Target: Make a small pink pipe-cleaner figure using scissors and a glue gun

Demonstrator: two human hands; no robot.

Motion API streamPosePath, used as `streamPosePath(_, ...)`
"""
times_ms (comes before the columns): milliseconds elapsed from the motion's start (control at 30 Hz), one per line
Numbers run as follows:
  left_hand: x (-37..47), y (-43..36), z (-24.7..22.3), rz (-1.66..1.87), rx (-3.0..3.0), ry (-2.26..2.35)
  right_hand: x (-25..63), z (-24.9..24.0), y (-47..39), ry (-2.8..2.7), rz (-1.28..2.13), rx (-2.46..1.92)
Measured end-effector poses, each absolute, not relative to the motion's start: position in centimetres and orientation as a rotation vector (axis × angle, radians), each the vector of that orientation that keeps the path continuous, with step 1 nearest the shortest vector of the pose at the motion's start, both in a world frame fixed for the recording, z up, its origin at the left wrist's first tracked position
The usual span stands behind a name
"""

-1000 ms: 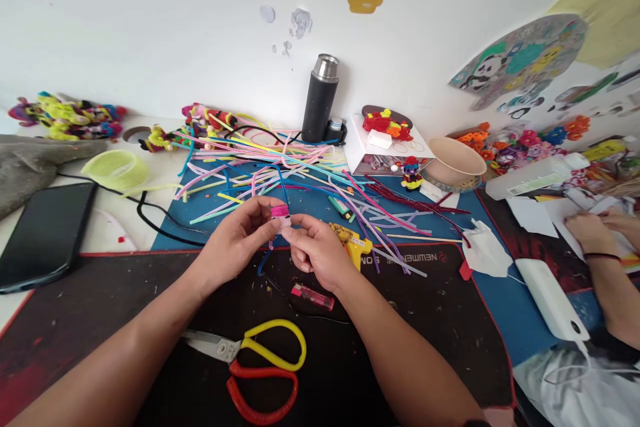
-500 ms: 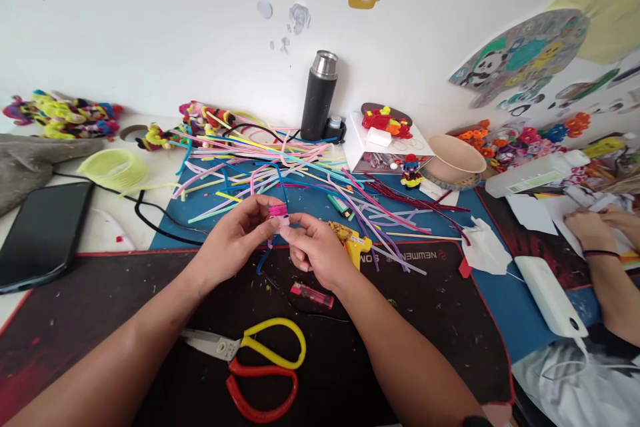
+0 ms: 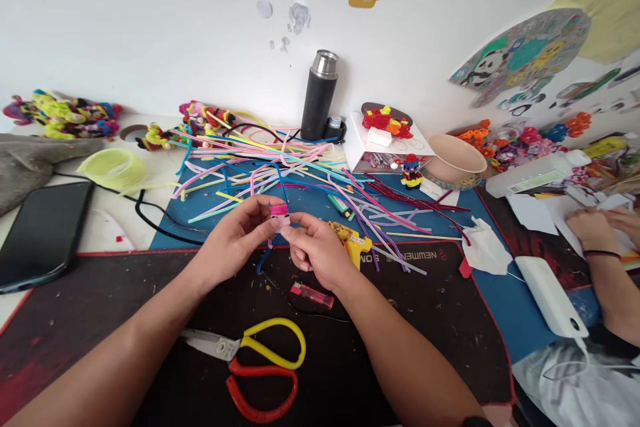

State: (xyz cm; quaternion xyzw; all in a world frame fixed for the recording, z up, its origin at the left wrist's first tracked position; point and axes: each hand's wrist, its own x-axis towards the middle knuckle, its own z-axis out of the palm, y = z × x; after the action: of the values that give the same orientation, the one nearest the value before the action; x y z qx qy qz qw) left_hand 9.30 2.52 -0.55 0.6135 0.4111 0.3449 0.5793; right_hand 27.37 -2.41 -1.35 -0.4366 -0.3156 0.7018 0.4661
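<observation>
A small pink figure piece, bright pink on top and pale pink below, is held up over the far edge of the black mat. My left hand pinches it from the left side, fingers behind and thumb in front. From the right, my right hand grips its lower part between thumb and index finger. Blue pipe cleaner ends stick out above and below it. Nearby lie a red lighter and a yellow glue gun. Scissors with yellow and red handles rest closer to me.
Loose pipe cleaners spread across the blue mat behind my hands. A black thermos stands by the wall. At left lies a phone; at right are a white power bank and another person's hands.
</observation>
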Motion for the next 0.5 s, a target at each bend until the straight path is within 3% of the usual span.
streamPosePath(500, 8.99, 2.54, -1.03, 0.827, 1.439, 0.950, 27.36, -1.57, -2.43, -0.774, 1.733, -1.078)
